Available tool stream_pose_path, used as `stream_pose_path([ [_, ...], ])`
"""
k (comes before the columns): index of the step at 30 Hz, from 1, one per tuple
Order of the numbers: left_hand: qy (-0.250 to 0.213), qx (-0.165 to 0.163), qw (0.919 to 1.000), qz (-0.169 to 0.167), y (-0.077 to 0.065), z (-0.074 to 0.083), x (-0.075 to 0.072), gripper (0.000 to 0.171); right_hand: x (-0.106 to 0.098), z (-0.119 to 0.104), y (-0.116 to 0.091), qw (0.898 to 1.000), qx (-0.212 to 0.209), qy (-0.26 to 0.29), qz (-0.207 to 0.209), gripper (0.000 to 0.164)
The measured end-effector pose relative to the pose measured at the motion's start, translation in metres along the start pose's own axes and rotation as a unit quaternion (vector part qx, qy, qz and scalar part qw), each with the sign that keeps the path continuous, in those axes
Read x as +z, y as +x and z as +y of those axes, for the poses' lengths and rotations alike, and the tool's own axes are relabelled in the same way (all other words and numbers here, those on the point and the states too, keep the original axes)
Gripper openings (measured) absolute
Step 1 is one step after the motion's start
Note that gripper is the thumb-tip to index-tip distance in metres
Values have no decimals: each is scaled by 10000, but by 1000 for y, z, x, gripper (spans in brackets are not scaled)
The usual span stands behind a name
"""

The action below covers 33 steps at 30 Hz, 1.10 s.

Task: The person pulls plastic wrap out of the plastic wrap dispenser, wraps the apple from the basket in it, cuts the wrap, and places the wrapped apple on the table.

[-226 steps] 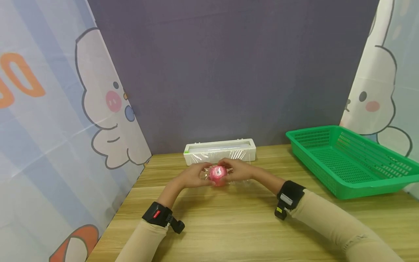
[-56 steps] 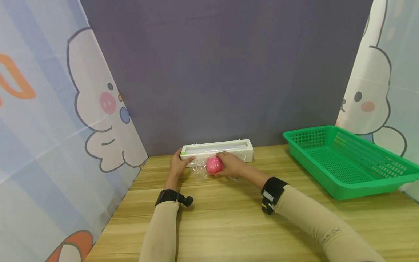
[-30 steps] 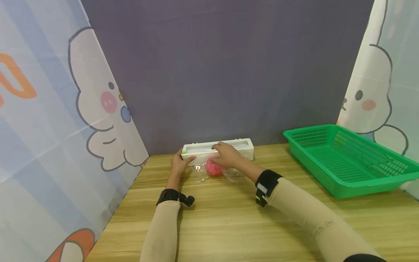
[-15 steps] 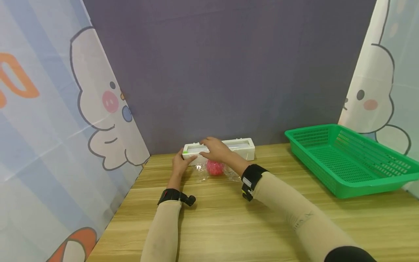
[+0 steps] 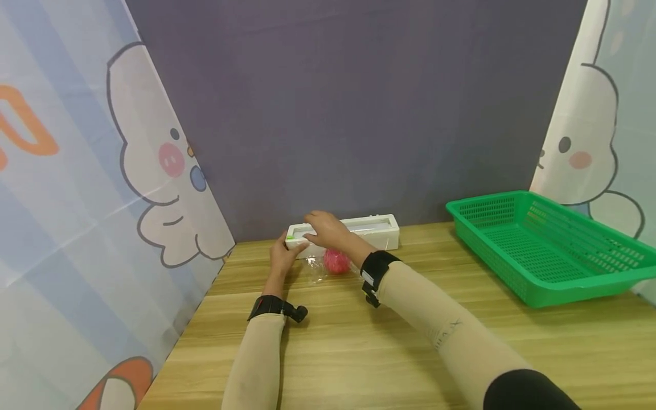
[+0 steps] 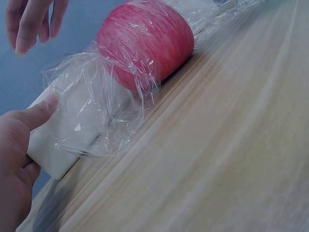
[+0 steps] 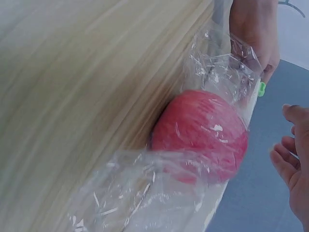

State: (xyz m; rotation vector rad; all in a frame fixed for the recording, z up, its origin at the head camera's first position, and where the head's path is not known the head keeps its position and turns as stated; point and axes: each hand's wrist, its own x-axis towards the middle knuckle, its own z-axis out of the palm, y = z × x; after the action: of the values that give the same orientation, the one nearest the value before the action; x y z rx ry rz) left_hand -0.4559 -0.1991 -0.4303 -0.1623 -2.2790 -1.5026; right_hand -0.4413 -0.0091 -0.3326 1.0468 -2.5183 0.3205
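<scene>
My left hand (image 5: 281,257) grips the left end of a white cling film dispenser (image 5: 376,228), its thumb on the front face. Against the dispenser's front, on the table, sits a red apple (image 5: 336,262) with clear cling film (image 6: 118,108) stretched over it and crumpled out on both sides. My right hand (image 5: 329,229) is over the dispenser's left half, fingers loosely bent and apart. In the right wrist view nothing shows between those fingers. A small green slider (image 7: 262,89) sits at the dispenser's left end, beside my left hand.
A green perforated plastic basket (image 5: 553,290) stands on the wooden table (image 5: 359,353) at the right. Behind the dispenser rises a dark grey partition (image 5: 348,114). Cartoon-printed cloth (image 5: 77,228) hangs along the left side.
Earlier both hands held the apple in film; the left hand then took the dispenser's end. The right hand has let go of the apple and moved left over the dispenser.
</scene>
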Motion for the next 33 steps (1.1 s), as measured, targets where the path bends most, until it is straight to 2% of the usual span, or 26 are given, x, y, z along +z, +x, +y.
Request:
stream_pose_path([
  [5, -161, -48, 9999, 0, 3, -2, -2, 78, 14, -3, 9, 9999, -83, 74, -4, 42],
  [12, -266, -133, 9994, -197, 1, -1, 2, 74, 33, -9, 13, 9998, -67, 89, -165, 39],
  [19, -102, -119, 9999, -22, 1, 3, 4, 71, 43, -10, 19, 10000, -35, 73, -13, 38],
  [26, -304, -95, 9995, 52, 2, 5, 4, 70, 47, -13, 27, 9998, 173, 61, -33, 36],
  [33, 44, -54, 9997, 225, 0, 0, 1, 69, 57, -20, 33, 9997, 213, 61, -62, 30],
])
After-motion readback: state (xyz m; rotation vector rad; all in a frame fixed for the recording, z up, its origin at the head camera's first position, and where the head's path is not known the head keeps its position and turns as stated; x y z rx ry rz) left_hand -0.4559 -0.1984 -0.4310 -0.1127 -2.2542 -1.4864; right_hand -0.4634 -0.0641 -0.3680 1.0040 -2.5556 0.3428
